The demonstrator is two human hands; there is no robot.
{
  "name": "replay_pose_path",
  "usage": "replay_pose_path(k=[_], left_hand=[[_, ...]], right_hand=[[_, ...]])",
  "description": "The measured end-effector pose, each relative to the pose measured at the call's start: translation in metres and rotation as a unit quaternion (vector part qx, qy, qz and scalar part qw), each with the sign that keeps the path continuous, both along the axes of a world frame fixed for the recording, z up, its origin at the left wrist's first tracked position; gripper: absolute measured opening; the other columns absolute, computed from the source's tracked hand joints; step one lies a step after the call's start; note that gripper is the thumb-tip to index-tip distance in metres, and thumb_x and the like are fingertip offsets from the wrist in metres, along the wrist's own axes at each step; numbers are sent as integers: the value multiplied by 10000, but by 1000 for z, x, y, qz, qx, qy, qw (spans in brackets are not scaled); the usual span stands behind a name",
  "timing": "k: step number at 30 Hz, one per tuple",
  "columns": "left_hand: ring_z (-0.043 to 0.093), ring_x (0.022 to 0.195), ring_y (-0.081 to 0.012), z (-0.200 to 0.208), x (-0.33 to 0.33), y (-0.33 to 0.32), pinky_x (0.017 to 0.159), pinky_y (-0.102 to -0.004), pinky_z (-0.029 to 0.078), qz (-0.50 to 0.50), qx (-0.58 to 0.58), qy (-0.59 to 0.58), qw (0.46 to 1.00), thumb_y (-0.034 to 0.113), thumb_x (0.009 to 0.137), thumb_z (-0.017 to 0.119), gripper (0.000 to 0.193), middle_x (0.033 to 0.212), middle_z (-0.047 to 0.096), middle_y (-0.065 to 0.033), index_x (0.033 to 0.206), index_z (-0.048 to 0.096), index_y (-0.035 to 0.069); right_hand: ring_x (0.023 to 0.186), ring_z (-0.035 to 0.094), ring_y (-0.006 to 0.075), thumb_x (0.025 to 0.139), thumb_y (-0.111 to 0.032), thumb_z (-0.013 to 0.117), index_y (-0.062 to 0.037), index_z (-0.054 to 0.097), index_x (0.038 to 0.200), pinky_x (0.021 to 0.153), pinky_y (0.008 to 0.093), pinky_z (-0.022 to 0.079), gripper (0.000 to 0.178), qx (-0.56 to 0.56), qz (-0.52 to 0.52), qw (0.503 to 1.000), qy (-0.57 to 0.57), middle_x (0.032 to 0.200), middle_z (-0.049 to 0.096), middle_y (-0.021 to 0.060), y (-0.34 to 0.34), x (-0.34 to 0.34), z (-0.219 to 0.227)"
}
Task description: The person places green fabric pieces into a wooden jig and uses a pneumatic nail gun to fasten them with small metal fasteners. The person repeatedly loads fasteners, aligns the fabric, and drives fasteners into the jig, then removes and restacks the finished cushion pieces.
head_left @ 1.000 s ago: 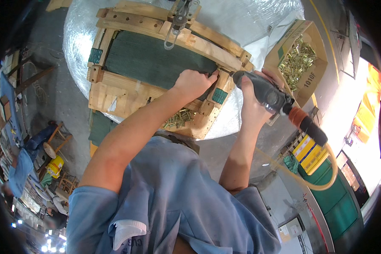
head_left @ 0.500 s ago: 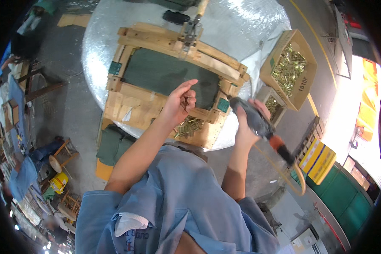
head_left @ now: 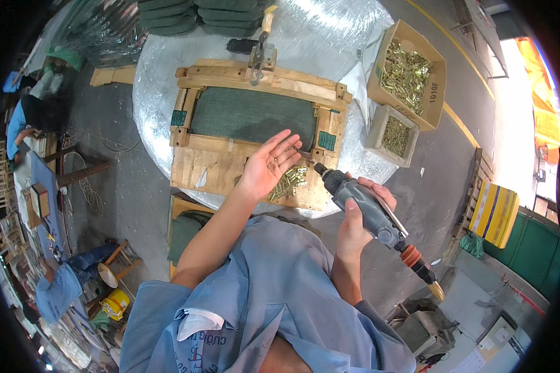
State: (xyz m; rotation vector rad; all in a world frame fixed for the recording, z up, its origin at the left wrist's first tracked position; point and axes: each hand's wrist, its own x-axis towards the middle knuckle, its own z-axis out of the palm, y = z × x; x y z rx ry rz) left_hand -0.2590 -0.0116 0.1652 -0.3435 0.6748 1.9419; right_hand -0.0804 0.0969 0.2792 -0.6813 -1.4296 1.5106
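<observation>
My right hand [head_left: 353,229] is closed round the drill [head_left: 368,212], at four o'clock from the wooden frame [head_left: 230,76]. My left hand [head_left: 264,169], at about six, is open, fingers loosely spread; I can't tell whether it carries anything small. The green panel [head_left: 250,114] lies inside the frame. The drill's nose [head_left: 321,168] points toward ten-thirty, near my left fingertips: an accidental squeeze might nick them, or a dip scatter the metal fittings [head_left: 285,186] at five.
</observation>
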Motion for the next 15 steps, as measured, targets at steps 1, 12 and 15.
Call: replay_pose_path(k=[1, 12, 15], left_hand=[[573, 1419, -332, 2, 1, 0, 1208, -468, 486, -6, 2, 6, 1000, 209, 1143, 471, 463, 1568, 557, -212, 1557, 474, 2], [598, 1392, -333, 8, 9, -10, 1176, -456, 522, 5, -21, 21, 1000, 176, 1137, 492, 461, 1549, 567, -199, 1568, 467, 14], [607, 1383, -337, 0, 11, -13, 1165, -451, 536, 7, -27, 19, 999, 151, 1132, 500, 449, 1526, 581, -196, 1559, 480, 14]], right_hand=[[1199, 663, 335, 887, -116, 863, -49, 479, 1332, 1110, 571, 555, 592, 3, -2, 1000, 1, 1242, 628, 199, -2, 2, 0], [1186, 695, 381, 886, -92, 855, -29, 478, 1329, 1073, 528, 569, 586, 20, -13, 1000, 11, 1234, 649, 219, -21, 14, 5], [1184, 692, 377, 884, -91, 856, -30, 478, 1327, 1079, 532, 567, 586, 19, -11, 1000, 18, 1233, 648, 217, -22, 16, 6]])
